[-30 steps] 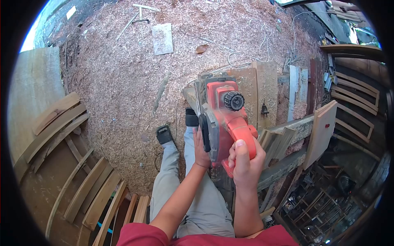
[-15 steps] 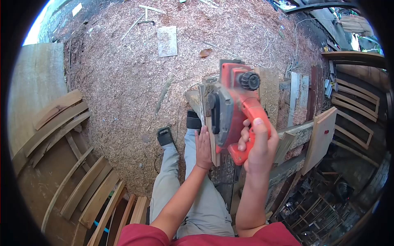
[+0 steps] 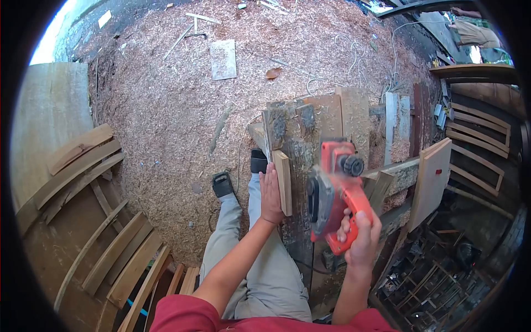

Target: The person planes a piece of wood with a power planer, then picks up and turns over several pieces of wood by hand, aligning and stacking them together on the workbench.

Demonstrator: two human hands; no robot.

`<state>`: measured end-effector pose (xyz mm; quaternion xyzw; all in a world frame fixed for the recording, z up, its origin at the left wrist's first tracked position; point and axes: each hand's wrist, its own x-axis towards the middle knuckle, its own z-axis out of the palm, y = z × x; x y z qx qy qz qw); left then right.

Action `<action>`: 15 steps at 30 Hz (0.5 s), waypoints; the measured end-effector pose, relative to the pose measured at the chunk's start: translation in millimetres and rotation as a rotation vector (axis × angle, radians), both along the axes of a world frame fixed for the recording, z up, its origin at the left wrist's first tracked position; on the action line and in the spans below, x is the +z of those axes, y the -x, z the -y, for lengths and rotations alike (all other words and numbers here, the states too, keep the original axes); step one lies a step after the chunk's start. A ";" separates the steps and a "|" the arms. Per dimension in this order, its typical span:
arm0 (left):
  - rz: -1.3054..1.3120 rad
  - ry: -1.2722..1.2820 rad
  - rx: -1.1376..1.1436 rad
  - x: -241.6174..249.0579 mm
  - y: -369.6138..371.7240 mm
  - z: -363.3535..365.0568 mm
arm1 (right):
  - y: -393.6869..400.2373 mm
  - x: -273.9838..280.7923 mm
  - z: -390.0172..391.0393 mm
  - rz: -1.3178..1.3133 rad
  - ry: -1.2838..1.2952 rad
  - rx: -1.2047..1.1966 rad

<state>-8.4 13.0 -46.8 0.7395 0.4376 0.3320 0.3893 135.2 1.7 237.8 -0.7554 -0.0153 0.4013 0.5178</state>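
Red planer [image 3: 334, 196] gripped in right hand [image 3: 362, 238], lower right of frame; left hand [image 3: 271, 193] lies flat against upright board [image 3: 284, 182], long axis running up-frame.

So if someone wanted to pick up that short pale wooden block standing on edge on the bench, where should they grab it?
Probably across its two long faces, near the middle, coming from above. The short pale wooden block stands on its narrow edge on the rough plank workbench, so its top edge is free. The left hand already lies flat against its left face, and the right hand holds the orange electric planer off to the right.
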 end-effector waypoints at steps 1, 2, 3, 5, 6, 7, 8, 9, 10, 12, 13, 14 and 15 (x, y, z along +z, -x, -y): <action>-0.028 0.010 -0.033 3.6 4.1 -1.0 | 3.4 2.2 13.8 -0.033 0.021 -0.001; -0.057 0.019 -0.066 6.6 9.4 -3.1 | 7.6 3.1 26.3 -0.034 0.029 0.002; -0.087 0.028 -0.100 11.2 15.2 -5.6 | 12.3 3.4 38.5 -0.036 0.038 0.003; 0.037 0.108 -0.108 30.7 25.6 -15.4 | 21.0 8.3 55.7 -0.062 0.061 0.022; 0.098 0.150 -0.115 43.2 28.7 -22.0 | 24.4 7.8 65.3 -0.074 0.070 0.029; 0.222 0.210 -0.089 55.9 27.3 -27.6 | 27.6 5.8 76.2 -0.087 0.077 0.036; 0.264 0.270 -0.086 69.2 29.0 -34.1 | 31.5 3.6 85.4 -0.098 0.083 0.042; 0.307 0.327 -0.082 81.5 30.2 -41.1 | 36.0 1.4 91.5 -0.103 0.092 0.043; 0.350 0.385 -0.078 87.5 31.9 -44.3 | 40.7 -0.8 96.7 -0.106 0.100 0.046; 0.408 0.525 0.026 88.9 36.6 -44.0 | 48.7 -6.0 109.0 -0.118 0.128 0.074; 0.420 0.556 0.059 90.3 37.8 -47.7 | 50.3 -9.5 117.1 -0.125 0.148 0.100; 0.432 0.589 0.094 92.0 40.6 -49.8 | 51.9 -13.7 125.6 -0.131 0.170 0.128; 0.437 0.775 0.132 81.3 49.9 -49.1 | 53.9 -21.0 135.8 -0.088 0.184 0.168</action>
